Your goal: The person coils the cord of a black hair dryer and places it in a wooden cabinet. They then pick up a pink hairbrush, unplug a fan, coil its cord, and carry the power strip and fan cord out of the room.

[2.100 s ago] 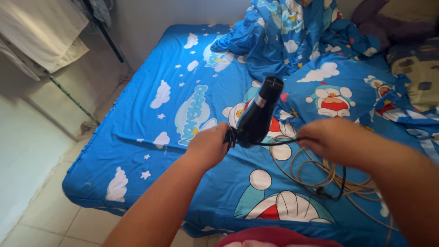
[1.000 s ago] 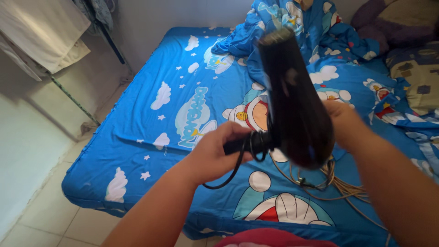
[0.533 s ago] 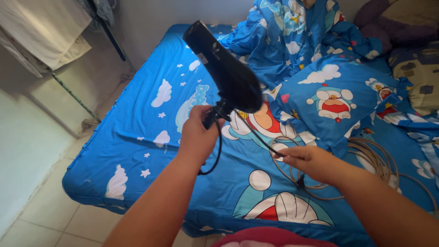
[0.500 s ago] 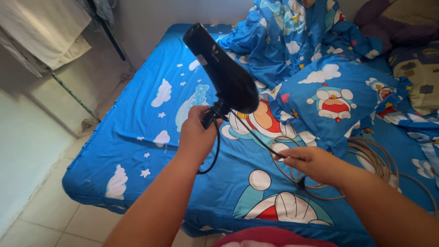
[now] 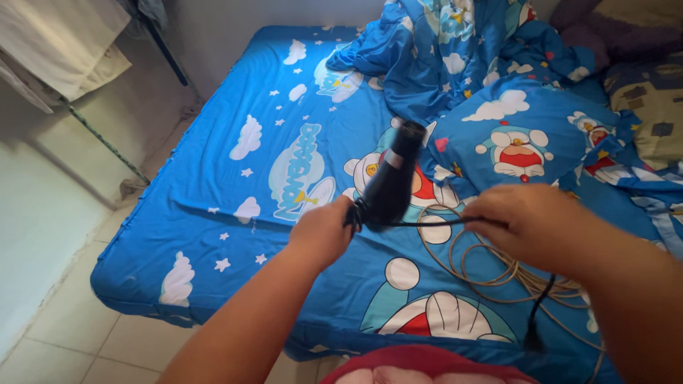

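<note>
Far left, a pale cloth (image 5: 60,43) hangs beside the wall, above the tiled floor (image 5: 67,334). The bed (image 5: 213,178), under a blue cartoon-print sheet, fills the middle of the scene.

Left hand (image 5: 324,231): the forearm rises from the near edge toward the middle of the bed, wrist straight, back of the hand facing the camera. The fingers are curled tight around the handle of the dryer (image 5: 393,181); the handle itself is hidden inside the fist. The dryer is black, held above the sheet just right of the left hand, its barrel tilted up and away with the nozzle pointing to the far side.

The cord (image 5: 427,223), thin and black, runs level and taut from the base of the handle rightward to the right hand.

Right hand (image 5: 530,220): the forearm enters from the near right corner, hand palm-down, knuckles up, fingers bent and pinched narrow on the cord. The exact fingertip contact is hidden beneath the hand.

Below and right of that hand, a tan cable (image 5: 498,274) lies in loose coils on the sheet. A black length of cord hangs down near the right forearm.

Far right, a rumpled blue quilt (image 5: 462,50) and a pillow (image 5: 530,139) of matching print lie on the bed.
</note>
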